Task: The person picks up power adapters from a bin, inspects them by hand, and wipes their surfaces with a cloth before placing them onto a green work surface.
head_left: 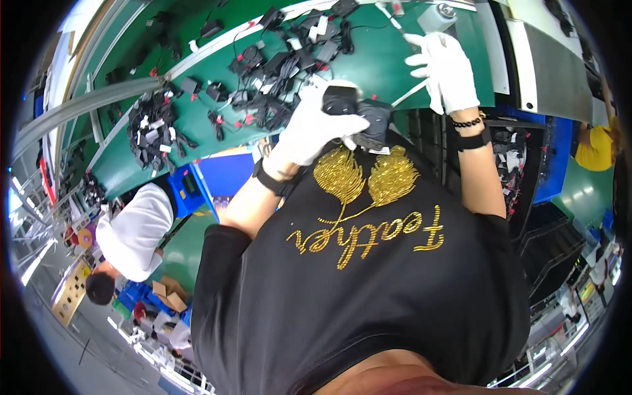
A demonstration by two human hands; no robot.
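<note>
Head view, the only one here, shows your left hand (316, 128), white-gloved, curled around a black adapter (340, 100) in front of your chest at the near edge of the green surface (388, 69). Your thumb reaches across to a second black adapter (375, 125), which sits right against the first; whether that one is gripped too or merely pressed alongside, you cannot tell from this angle. Your right hand (451, 72), also gloved, is raised over the right end of the surface with its fingers loosely spread, and nothing shows gripped between them. A thin white rod (409, 93) runs up to its edge, but contact is unclear, and a pale container (438, 18) with a metal top stands just beyond. As for progress, two pieces are up at your left hand, while a large loose heap of adapters (276, 64) lies tangled with cords farther out, with small red bits scattered through it. Toward the left end sits a separate clump of cords (153, 128), dark with white tags. By the look of it, plenty is left on the surface; which pieces are finished, if any, and whether the clump is handled or waiting, cannot be told.
</note>
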